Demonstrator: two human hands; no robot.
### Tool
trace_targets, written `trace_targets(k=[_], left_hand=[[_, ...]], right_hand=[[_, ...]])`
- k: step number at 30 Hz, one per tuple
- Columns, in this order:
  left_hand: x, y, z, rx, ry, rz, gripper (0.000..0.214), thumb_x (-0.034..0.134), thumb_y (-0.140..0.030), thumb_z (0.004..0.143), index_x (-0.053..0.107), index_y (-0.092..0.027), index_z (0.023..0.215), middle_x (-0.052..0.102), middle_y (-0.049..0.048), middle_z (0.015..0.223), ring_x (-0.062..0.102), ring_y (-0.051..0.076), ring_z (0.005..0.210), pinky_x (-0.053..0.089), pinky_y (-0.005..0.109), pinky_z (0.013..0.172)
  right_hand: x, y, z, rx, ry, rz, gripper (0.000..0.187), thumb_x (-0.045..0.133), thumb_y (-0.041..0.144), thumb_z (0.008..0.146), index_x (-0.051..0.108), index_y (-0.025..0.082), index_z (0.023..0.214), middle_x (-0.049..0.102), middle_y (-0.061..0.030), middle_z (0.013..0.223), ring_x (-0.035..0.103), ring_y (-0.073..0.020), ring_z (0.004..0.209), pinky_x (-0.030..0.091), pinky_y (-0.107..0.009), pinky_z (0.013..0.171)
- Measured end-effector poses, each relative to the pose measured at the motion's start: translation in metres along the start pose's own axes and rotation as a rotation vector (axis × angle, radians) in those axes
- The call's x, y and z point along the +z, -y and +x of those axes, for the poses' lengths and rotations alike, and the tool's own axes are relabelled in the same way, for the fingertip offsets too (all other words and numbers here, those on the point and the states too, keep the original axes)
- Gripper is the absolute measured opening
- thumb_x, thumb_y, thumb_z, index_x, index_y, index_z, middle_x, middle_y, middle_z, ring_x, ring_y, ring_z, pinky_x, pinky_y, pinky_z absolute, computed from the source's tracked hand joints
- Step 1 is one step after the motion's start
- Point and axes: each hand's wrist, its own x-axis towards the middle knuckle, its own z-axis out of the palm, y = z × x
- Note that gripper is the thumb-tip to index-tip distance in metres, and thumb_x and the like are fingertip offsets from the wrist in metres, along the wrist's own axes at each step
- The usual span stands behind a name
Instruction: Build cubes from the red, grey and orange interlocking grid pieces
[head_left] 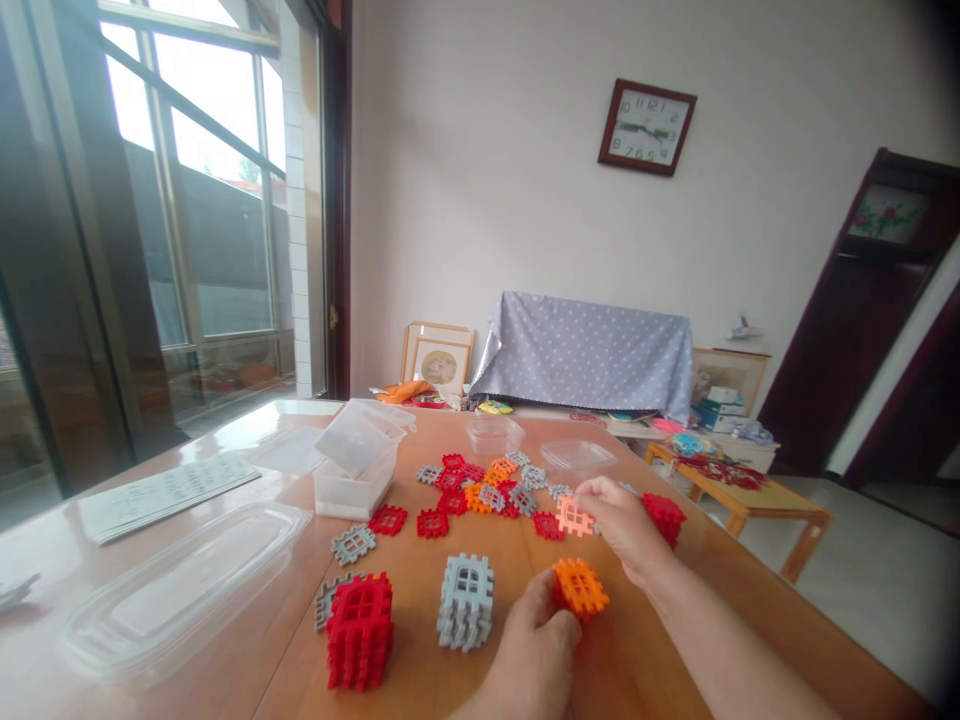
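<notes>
My left hand [536,645] is closed on an orange building block stack [581,587] at the table's near side. Farther off, my right hand [615,515] pinches a light orange window-shaped block [574,516] by its upper edge. Left of my left hand stands a stack of grey blocks [466,600], and beyond it a stack of red blocks [360,630]. A loose pile of red, grey and orange blocks [487,484] lies mid-table, beside my right hand. Another red stack [663,520] sits behind my right wrist, partly hidden by it.
A white plastic box [352,492] stands at the left with a lid tilted on it. Clear plastic lids [187,585] and a printed sheet [169,493] lie on the left of the table. A small clear container [495,434] and another clear lid [577,456] are at the back.
</notes>
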Motion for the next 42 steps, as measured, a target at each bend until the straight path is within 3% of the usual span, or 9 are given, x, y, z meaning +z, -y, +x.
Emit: trace_targets(k=[4, 8, 13, 21, 29, 33, 37, 42], left_hand=[[0.0, 0.0, -0.001, 0.003, -0.019, 0.038, 0.062, 0.05, -0.008, 0.064, 0.061, -0.012, 0.125, 0.069, 0.0099, 0.125, 0.058, 0.027, 0.122, 0.04, 0.035, 0.108], [-0.001, 0.002, -0.002, 0.017, -0.004, 0.085, 0.063, 0.05, -0.008, 0.065, 0.062, -0.014, 0.127, 0.068, 0.0083, 0.127, 0.056, 0.026, 0.124, 0.039, 0.035, 0.109], [-0.003, 0.002, -0.003, 0.046, 0.035, 0.138, 0.062, 0.049, -0.009, 0.069, 0.062, -0.014, 0.129, 0.068, 0.0072, 0.128, 0.057, 0.026, 0.124, 0.04, 0.033, 0.107], [-0.006, 0.003, -0.004, 0.047, 0.058, 0.146, 0.061, 0.05, -0.01, 0.073, 0.06, -0.015, 0.133, 0.064, 0.0056, 0.135, 0.052, 0.026, 0.131, 0.035, 0.035, 0.113], [-0.008, 0.008, -0.002, 0.047, 0.06, 0.127, 0.06, 0.05, -0.009, 0.075, 0.059, -0.015, 0.134, 0.064, 0.0059, 0.135, 0.052, 0.024, 0.131, 0.035, 0.035, 0.113], [-0.007, 0.006, -0.004, 0.042, 0.059, 0.133, 0.063, 0.05, -0.009, 0.075, 0.056, -0.015, 0.137, 0.063, 0.0058, 0.136, 0.051, 0.025, 0.132, 0.034, 0.036, 0.114], [-0.007, 0.005, -0.005, 0.004, 0.016, 0.155, 0.063, 0.051, -0.009, 0.075, 0.056, -0.017, 0.138, 0.064, 0.0055, 0.135, 0.048, 0.026, 0.135, 0.034, 0.036, 0.113], [-0.007, 0.007, -0.004, 0.018, 0.004, 0.171, 0.063, 0.051, -0.009, 0.073, 0.057, -0.017, 0.136, 0.064, 0.0059, 0.135, 0.051, 0.025, 0.132, 0.032, 0.037, 0.115]], right_hand=[[-0.024, 0.002, -0.032, 0.14, -0.088, 0.245, 0.026, 0.073, 0.039, 0.072, 0.062, 0.02, 0.087, 0.06, 0.0036, 0.074, 0.048, -0.0104, 0.062, 0.031, -0.02, 0.05], [-0.029, 0.0, -0.067, 0.199, -0.078, 0.361, 0.032, 0.079, 0.042, 0.072, 0.062, 0.02, 0.088, 0.062, 0.0012, 0.081, 0.056, -0.0133, 0.074, 0.044, -0.021, 0.059], [-0.021, -0.002, -0.091, 0.166, -0.05, 0.302, 0.034, 0.075, 0.049, 0.076, 0.062, 0.021, 0.091, 0.065, -0.001, 0.089, 0.061, -0.0174, 0.083, 0.053, -0.026, 0.07], [-0.03, -0.004, -0.092, 0.111, -0.038, 0.001, 0.037, 0.065, 0.046, 0.078, 0.065, 0.02, 0.103, 0.069, -0.007, 0.094, 0.064, -0.019, 0.071, 0.053, -0.028, 0.055], [-0.023, -0.007, -0.093, 0.11, -0.045, 0.111, 0.035, 0.065, 0.044, 0.078, 0.062, 0.02, 0.104, 0.066, -0.0066, 0.098, 0.067, -0.0223, 0.089, 0.059, -0.033, 0.075], [-0.022, -0.008, -0.093, 0.082, -0.027, -0.048, 0.037, 0.063, 0.044, 0.079, 0.062, 0.02, 0.107, 0.067, -0.0069, 0.096, 0.067, -0.0219, 0.082, 0.058, -0.033, 0.068], [-0.028, -0.012, -0.091, -0.015, -0.022, -0.228, 0.037, 0.062, 0.043, 0.08, 0.064, 0.02, 0.108, 0.071, -0.0083, 0.099, 0.069, -0.0235, 0.089, 0.056, -0.034, 0.081], [-0.028, -0.016, -0.09, -0.058, -0.03, -0.308, 0.041, 0.058, 0.04, 0.081, 0.062, 0.02, 0.117, 0.068, -0.008, 0.101, 0.069, -0.0222, 0.086, 0.056, -0.034, 0.079]])
